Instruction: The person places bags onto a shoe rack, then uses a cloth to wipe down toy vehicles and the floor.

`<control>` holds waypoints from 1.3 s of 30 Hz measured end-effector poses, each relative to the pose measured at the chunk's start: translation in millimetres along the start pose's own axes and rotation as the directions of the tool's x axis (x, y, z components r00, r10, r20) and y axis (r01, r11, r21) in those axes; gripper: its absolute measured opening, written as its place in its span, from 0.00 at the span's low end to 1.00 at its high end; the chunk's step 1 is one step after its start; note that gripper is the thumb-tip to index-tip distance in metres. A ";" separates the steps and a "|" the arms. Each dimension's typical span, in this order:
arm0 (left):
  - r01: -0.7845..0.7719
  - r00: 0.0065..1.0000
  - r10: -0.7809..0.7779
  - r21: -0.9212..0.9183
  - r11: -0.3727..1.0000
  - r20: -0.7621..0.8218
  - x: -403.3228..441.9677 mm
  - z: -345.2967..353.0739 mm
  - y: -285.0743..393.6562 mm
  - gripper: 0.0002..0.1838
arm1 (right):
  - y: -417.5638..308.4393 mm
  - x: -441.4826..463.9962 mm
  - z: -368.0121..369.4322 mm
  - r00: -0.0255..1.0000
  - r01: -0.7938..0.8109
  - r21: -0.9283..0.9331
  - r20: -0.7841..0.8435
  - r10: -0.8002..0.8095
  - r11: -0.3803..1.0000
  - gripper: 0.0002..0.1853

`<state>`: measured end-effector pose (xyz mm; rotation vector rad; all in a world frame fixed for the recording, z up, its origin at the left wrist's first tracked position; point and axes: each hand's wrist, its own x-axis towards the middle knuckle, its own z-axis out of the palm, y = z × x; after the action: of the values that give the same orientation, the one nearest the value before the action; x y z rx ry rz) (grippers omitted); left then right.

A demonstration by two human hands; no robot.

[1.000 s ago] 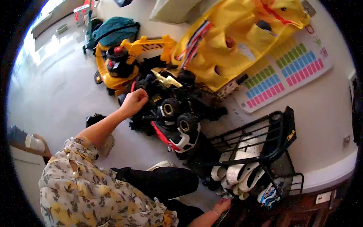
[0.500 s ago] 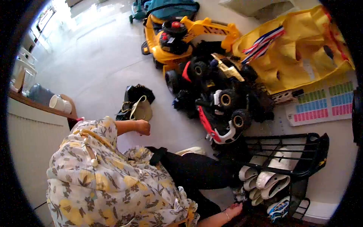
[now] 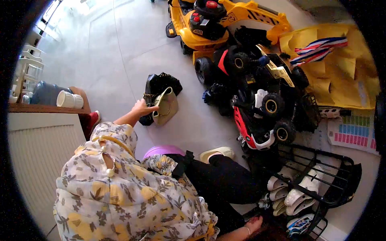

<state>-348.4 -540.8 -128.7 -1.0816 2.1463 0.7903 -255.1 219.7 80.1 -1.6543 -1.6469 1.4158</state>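
By the left hand sits a beige bag.

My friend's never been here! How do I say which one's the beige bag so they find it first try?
Find the big yellow ride-on excavator, then look across the pale floor to the person's outstretched left hand. Right by that hand, the beige bag sits beside a black bag. It's the light-coloured one of the two.
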 end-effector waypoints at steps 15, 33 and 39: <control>0.007 0.953 -0.010 -0.012 1.000 -0.304 25.2 0.4 7.9 0.19 | -2.8 -1.4 6.7 0.998 0.047 0.028 -0.033 -0.046 0.999 0.14; -0.728 0.672 0.719 -0.022 0.686 0.175 -207.5 -141.4 131.5 0.15 | -13.8 -111.1 46.5 0.852 0.510 0.049 0.107 -0.512 0.859 0.14; -0.990 0.048 0.940 -0.111 0.091 0.337 -320.7 -190.3 194.2 0.18 | -28.6 -195.2 76.9 0.582 0.654 0.259 0.427 -0.692 0.711 0.29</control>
<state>-401.8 -430.0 273.4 0.9040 2.3412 1.1921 -292.5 21.2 143.8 -0.4536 -2.1383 1.4946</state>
